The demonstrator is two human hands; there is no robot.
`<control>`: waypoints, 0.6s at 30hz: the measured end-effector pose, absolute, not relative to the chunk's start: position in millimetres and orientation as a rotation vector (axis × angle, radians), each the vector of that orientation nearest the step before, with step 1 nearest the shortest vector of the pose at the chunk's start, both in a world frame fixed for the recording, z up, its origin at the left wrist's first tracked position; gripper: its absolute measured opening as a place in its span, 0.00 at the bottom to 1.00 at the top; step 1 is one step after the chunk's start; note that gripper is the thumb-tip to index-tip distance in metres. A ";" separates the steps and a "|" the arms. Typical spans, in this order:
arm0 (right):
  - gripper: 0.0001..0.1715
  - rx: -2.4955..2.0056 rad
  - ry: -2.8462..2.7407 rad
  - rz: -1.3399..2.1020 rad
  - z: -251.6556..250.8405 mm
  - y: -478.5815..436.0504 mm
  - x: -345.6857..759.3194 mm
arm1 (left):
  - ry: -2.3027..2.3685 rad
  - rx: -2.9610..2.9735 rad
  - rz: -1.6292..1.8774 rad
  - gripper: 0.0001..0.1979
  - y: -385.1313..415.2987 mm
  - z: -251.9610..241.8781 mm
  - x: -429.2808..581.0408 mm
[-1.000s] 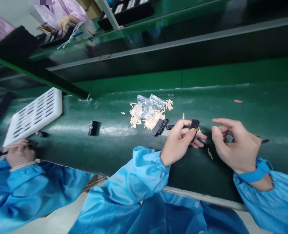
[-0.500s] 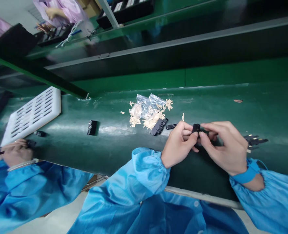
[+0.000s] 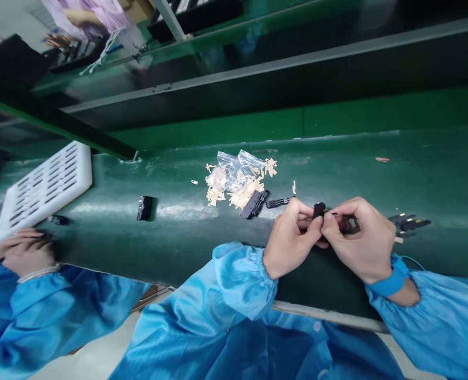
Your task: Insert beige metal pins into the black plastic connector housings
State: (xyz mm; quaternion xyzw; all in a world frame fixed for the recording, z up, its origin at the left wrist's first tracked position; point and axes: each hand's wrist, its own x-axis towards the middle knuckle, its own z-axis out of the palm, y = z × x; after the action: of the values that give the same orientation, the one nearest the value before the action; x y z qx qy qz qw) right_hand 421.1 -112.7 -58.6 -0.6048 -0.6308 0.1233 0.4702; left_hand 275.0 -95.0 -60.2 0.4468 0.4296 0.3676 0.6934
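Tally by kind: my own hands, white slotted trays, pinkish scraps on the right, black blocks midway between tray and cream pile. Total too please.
Left hand and right hand, at a small black part: 2
White slotted tray: 1
Small pinkish flat scrap: 1
Black rectangular block: 1
Total: 5

The right hand (image 3: 356, 240), a second ago apart from the left hand (image 3: 289, 240) at its three o'clock, now has its fingertips against the black part (image 3: 319, 209); I see more dark strips (image 3: 410, 225) uncovered at the right hand's two o'clock.
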 end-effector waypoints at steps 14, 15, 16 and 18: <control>0.05 -1.550 -1.493 0.528 -56.0 -113.1 426.3 | 0.981 1.162 0.894 0.15 -92.7 -70.1 269.0; 0.05 -1.556 -1.482 0.551 -55.8 -112.9 426.6 | 0.995 1.193 0.900 0.14 -92.4 -70.6 268.3; 0.05 -1.558 -1.469 0.579 -55.8 -112.9 426.8 | 1.013 1.229 0.907 0.13 -92.2 -70.8 267.7; 0.05 -1.556 -1.437 0.648 -55.9 -112.8 427.3 | 1.059 1.312 0.919 0.11 -92.1 -70.8 266.6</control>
State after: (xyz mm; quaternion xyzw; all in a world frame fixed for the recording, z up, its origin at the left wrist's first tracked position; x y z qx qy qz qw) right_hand 427.3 -112.8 -55.9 -0.6283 -0.5805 0.2619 0.4468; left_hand 266.6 -92.1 -70.8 0.5598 0.4518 0.3922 0.5733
